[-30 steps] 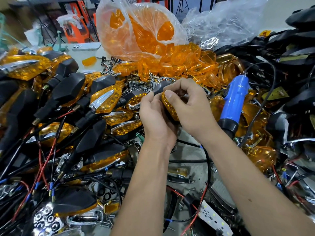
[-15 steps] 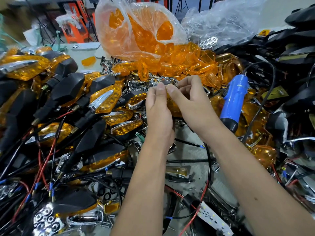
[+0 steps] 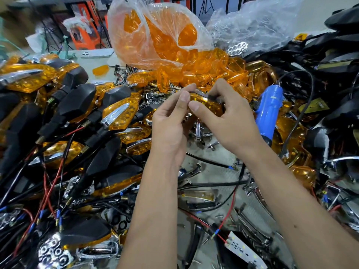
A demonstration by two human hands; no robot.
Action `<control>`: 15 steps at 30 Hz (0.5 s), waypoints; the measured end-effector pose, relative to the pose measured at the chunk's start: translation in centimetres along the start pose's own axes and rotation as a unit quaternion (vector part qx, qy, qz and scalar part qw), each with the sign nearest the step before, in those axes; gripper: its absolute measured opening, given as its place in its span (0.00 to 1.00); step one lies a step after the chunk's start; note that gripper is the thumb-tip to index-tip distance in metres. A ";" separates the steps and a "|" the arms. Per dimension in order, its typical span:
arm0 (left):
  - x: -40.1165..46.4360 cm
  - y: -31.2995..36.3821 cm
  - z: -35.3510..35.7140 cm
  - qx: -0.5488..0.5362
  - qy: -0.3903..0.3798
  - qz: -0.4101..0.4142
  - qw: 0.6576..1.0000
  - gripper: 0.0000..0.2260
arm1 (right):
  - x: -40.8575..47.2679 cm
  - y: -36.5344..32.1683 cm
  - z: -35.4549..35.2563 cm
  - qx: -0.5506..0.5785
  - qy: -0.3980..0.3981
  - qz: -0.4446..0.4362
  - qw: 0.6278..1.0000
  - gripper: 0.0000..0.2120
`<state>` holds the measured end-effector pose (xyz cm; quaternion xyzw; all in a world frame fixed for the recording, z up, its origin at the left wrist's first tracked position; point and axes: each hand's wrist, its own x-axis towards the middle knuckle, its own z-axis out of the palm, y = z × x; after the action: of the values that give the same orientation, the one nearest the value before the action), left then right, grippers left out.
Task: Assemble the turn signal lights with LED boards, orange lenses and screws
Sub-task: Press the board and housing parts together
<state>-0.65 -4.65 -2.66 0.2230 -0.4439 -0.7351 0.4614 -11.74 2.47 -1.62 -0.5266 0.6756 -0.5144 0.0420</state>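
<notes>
At frame centre, the right hand grips an orange-lensed turn signal light; the left hand pinches its near end. Just right lies a blue electric screwdriver; loose orange lenses behind.

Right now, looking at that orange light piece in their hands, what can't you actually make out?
Head view only:
- The turn signal light: its underside and any screw or LED board inside are covered by the right hand and left hand.
- The blue electric screwdriver: its tip is buried among lenses.
- The white LED board: cut off near the bottom edge.
- The clear bag of orange lenses: glare blurs individual pieces.
</notes>
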 end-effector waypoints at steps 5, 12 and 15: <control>-0.4 -0.2 0.2 -0.039 -0.015 0.013 0.999 0.14 | 0.0 -0.1 -0.2 -0.001 0.024 -0.034 0.999 0.21; -0.6 -0.3 0.0 -0.027 -0.007 0.055 0.998 0.13 | -0.3 -0.3 0.2 0.076 0.028 -0.054 0.995 0.20; -0.3 -0.3 0.1 0.007 0.012 0.071 0.997 0.13 | -0.3 -0.1 0.4 0.081 0.020 -0.039 0.996 0.19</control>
<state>-0.69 -4.25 -2.87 0.2025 -0.4579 -0.6947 0.5164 -11.26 2.47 -1.87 -0.5370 0.6117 -0.5788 0.0507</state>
